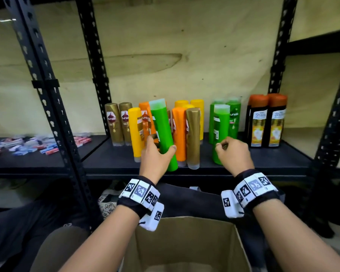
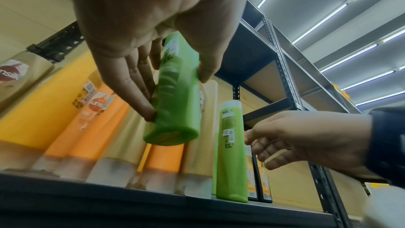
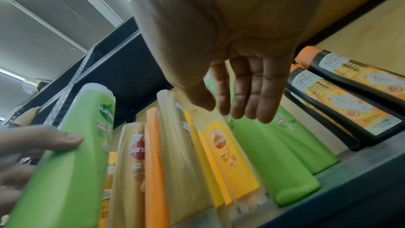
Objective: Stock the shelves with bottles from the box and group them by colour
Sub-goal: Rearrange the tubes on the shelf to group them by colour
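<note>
**Left hand holds a green bottle at the shelf front; right hand free beside the green group**

The left hand (image 1: pixel 155 154) grips a green bottle (image 1: pixel 163 134) low on its body, thumb on one side and fingers on the other, tilted and lifted clear of the shelf (image 1: pixel 106 160) in front of the mixed cluster. The right hand (image 1: pixel 234 154) hovers with fingers relaxed and holding nothing, just in front of the front green bottle (image 1: pixel 219 122) standing on the shelf.

Along the shelf from the left stand two gold bottles (image 1: pixel 119 122), then a yellow bottle (image 1: pixel 135 132), orange bottles (image 1: pixel 178 132) and another gold bottle (image 1: pixel 192 136), mixed together. Further right are the green group and the black bottles with orange caps (image 1: pixel 267 120). The cardboard box (image 1: pixel 185 242) sits below, between the forearms.
</note>
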